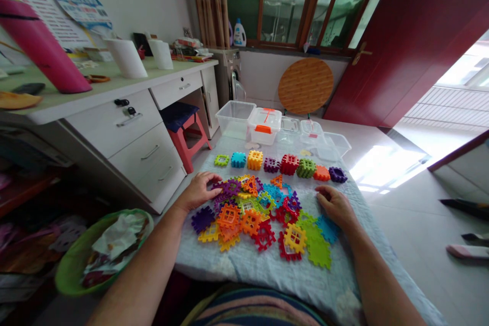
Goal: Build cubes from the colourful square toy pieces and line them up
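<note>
A loose pile of flat, notched plastic pieces in many colours covers the middle of the cloth-covered table. Behind it runs a row of colour-sorted stacks, among them a yellow stack, a dark red stack and a green stack. My left hand rests at the pile's left edge by purple pieces, fingers apart, holding nothing visible. My right hand lies at the pile's right side, next to a blue piece, its fingers loosely bent and apart with nothing seen in them.
Clear plastic boxes, one with orange clasps, line the table's far end. A desk and a red stool stand left. On the floor at lower left sits a green basket with crumpled paper. A red door is at the right.
</note>
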